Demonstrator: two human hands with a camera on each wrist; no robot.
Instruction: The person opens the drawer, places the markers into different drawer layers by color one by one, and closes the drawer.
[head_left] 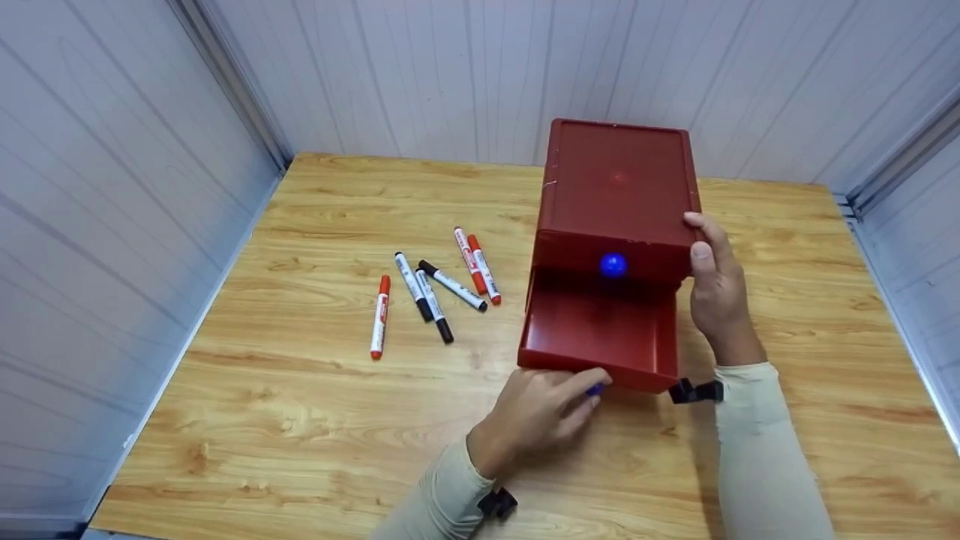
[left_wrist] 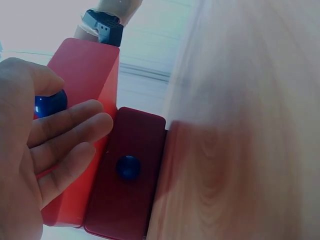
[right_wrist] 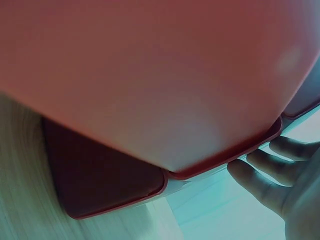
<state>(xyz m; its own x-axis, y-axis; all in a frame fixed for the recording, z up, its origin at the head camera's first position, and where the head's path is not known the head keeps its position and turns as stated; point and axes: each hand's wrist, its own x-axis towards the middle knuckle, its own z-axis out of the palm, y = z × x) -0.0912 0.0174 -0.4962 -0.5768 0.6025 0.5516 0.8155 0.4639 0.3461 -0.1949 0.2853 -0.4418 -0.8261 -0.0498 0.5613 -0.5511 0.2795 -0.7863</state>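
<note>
A dark red drawer cabinet [head_left: 619, 176] stands on the table with one drawer [head_left: 592, 334] pulled out below the top one. Inside that drawer only bare red plastic shows. My left hand [head_left: 536, 409] pinches its blue knob [left_wrist: 50, 104] between thumb and index finger, the other fingers extended. Against the cabinet's right side rests my right hand [head_left: 720, 289], its fingers fairly straight in the right wrist view. The top drawer's blue knob [head_left: 613, 265] is untouched. Below the pulled-out drawer, the left wrist view shows a closed drawer [left_wrist: 125, 200] with its own blue knob [left_wrist: 128, 167].
Left of the cabinet lie several markers: a red-capped marker [head_left: 380, 316] apart, black-capped markers [head_left: 452, 285] grouped in the middle, and two red-capped markers [head_left: 477, 264] side by side. Pale panel walls [head_left: 450, 75] border the wooden table [head_left: 300, 420] at back and sides.
</note>
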